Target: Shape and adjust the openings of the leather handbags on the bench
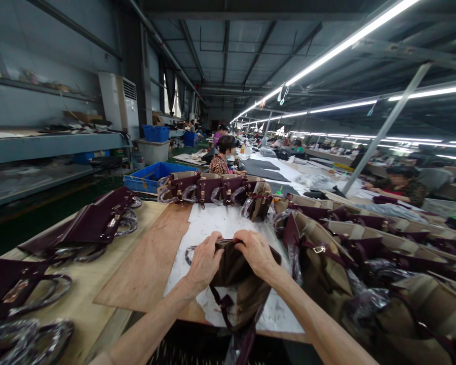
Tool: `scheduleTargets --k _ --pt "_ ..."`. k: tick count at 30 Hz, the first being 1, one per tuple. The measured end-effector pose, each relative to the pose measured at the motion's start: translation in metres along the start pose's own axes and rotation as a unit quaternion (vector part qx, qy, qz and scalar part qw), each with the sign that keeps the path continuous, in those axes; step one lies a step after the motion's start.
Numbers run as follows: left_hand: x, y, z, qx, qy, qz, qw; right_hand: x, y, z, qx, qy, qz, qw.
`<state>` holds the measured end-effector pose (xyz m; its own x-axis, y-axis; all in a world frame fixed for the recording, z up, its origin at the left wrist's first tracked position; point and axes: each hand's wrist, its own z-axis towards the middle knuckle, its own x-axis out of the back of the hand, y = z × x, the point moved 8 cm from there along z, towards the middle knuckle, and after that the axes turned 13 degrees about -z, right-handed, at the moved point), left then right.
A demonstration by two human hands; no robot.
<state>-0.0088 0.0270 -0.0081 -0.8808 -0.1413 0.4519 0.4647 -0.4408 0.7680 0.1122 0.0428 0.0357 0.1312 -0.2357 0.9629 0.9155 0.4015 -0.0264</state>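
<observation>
A brown handbag [238, 284] with dark maroon straps lies on the white sheet [216, 225] at the near edge of the workbench. My left hand [204, 262] grips the bag's top edge on the left. My right hand [255, 251] grips the same edge on the right. Both hands sit close together over the bag's opening. A maroon strap hangs down from the bag towards me. A plastic-wrapped handle shows at the bag's left side.
A row of similar bags [213, 190] stands at the far edge of the wooden bench [144, 263]. More bags [365, 253] are piled at the right, flat maroon bags [87, 223] at the left. Other people [223, 154] work at benches beyond. Blue crates [152, 177] stand behind.
</observation>
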Motion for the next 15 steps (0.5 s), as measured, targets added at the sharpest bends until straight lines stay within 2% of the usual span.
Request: scheduleTargets --k 9,15 --pt "-0.012 -0.006 0.004 0.001 -0.001 0.047 0.999 -0.002 -0.005 -0.001 0.038 0.016 0.005 0.999" --pt "-0.019 -0.008 0.01 0.024 0.002 0.051 0.998 -0.01 -0.015 -0.009 0.086 -0.003 -0.026 0.996"
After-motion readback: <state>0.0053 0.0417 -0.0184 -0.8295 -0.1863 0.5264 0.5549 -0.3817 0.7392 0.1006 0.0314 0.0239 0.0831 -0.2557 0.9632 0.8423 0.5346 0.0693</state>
